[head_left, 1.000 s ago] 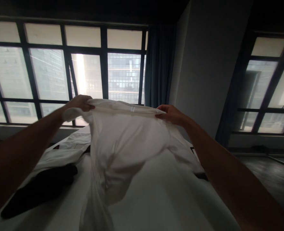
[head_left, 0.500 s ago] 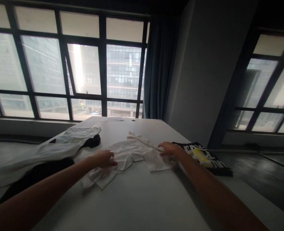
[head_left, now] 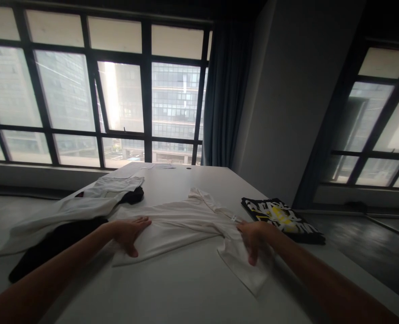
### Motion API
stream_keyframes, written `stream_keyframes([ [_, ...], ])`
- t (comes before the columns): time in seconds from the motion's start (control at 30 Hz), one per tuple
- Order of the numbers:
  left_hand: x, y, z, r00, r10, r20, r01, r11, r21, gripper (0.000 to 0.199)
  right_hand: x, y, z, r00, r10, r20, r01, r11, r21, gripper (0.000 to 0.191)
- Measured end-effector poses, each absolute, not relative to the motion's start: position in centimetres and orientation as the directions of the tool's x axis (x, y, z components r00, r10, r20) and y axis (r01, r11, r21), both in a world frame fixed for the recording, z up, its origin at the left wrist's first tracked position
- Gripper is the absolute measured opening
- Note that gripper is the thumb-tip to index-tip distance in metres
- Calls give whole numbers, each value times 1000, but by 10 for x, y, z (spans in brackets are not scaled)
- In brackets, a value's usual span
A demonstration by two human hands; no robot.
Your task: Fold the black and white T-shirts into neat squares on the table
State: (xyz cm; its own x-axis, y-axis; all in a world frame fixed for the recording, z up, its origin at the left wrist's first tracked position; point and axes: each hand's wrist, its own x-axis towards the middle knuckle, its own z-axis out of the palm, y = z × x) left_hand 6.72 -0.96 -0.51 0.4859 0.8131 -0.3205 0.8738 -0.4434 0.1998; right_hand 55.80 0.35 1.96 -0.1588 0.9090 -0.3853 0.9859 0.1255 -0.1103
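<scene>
A white T-shirt (head_left: 182, 220) lies spread sideways on the white table, its collar toward the right and some folds running along its middle. My left hand (head_left: 128, 234) rests flat on the shirt's left end, fingers stretched out and thumb apart. Over the collar and sleeve end on the right is my right hand (head_left: 255, 236), slightly blurred, with its fingers spread and the thumb pointing down. One sleeve (head_left: 242, 265) hangs toward me below that hand. A small pale label shows at the collar, just left of my right fingers.
Left of the shirt lies a loose pile of white and black clothes (head_left: 64, 216). A folded black garment with white and yellow print (head_left: 282, 216) sits at the table's right edge. Papers (head_left: 164, 166) lie at the far end of the table (head_left: 182, 288), before the windows.
The T-shirt is now flatter and wider, its near sleeve drawn toward me. My left hand has moved left and opened flat; my right hand has moved right and nearer.
</scene>
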Motion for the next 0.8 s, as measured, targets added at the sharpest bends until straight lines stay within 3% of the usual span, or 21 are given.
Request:
stream_keyframes([
  [0.1, 61, -18, -2, 546, 762, -348, 837, -487, 249, 141, 553, -10, 36, -114, 810, -575, 992, 57, -117, 94],
  [0.17, 55, -17, 4, 554, 772, -312, 825, -460, 328, 109, 546, -6, 48, -142, 772, -619, 981, 25, -194, 86],
  [0.23, 53, -8, 9, 464, 861, -210, 859, -379, 344, 61, 535, 8, 57, -228, 837, -498, 957, 99, -271, 81],
  [0.27, 53, -2, 11, 384, 914, -132, 891, -329, 312, 50, 528, 19, 58, -276, 877, -394, 944, 169, -285, 77],
  [0.37, 56, 18, 8, 190, 979, 71, 964, -200, 178, 42, 502, 56, 49, -312, 944, -102, 932, 284, -223, 67],
  [0.5, 57, 41, -5, 151, 987, 54, 975, -158, 156, 33, 476, 106, 25, -244, 967, 69, 956, 252, -152, 78],
  [0.67, 49, 64, -8, 173, 985, -17, 965, -167, 201, 17, 459, 152, 10, -208, 977, 46, 952, 213, -221, 73],
  [0.8, 34, 67, 14, 217, 972, -88, 943, -185, 275, 17, 465, 177, 11, -219, 970, -101, 943, 184, -276, 39],
])
